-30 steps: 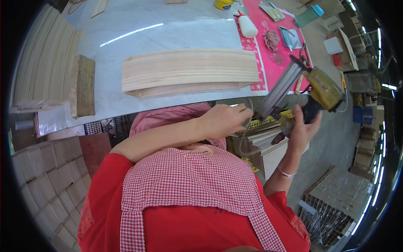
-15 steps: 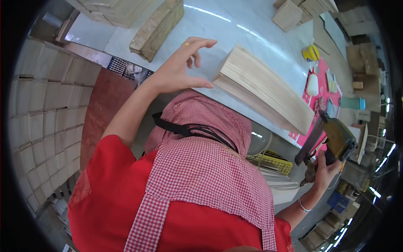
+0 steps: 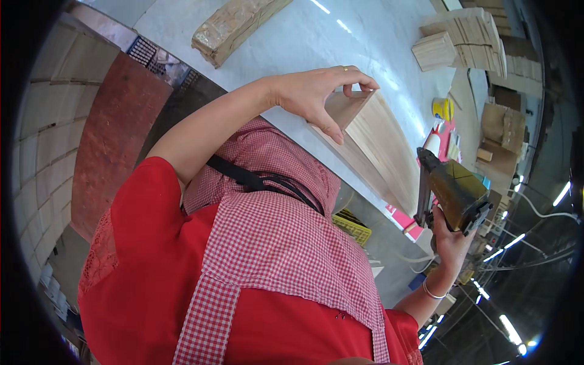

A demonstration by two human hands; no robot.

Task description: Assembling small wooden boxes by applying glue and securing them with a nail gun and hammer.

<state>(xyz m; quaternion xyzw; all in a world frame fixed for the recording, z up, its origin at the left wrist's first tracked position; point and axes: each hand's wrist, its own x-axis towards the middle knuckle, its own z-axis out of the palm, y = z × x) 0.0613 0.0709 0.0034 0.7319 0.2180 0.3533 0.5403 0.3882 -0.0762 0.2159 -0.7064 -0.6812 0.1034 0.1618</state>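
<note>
A long light-wood box (image 3: pixel 386 143) lies along the near edge of the pale work table. My left hand (image 3: pixel 319 97) spans its left end, thumb on the near side and fingertips at the far corner, gripping the end board (image 3: pixel 350 108). In my right hand (image 3: pixel 450 234) is a nail gun (image 3: pixel 456 191), yellowish and dark with wear. My fingers wrap round its handle. Its nose and dark magazine stand beside the right end of the box, and I cannot tell whether they touch the wood.
A paper-wrapped block (image 3: pixel 234 30) lies on the table (image 3: pixel 286 45) at the far left. Stacked boards (image 3: pixel 462 39) stand at the far right, with a yellow tub (image 3: pixel 443 109) nearer. Wooden stacks (image 3: pixel 52 146) rise on the left. A yellow crate (image 3: pixel 353 228) sits below the table.
My left hand has moved right and closed on the box's end board. The nail gun has turned and come nearer the box's right end. The whole view has shifted.
</note>
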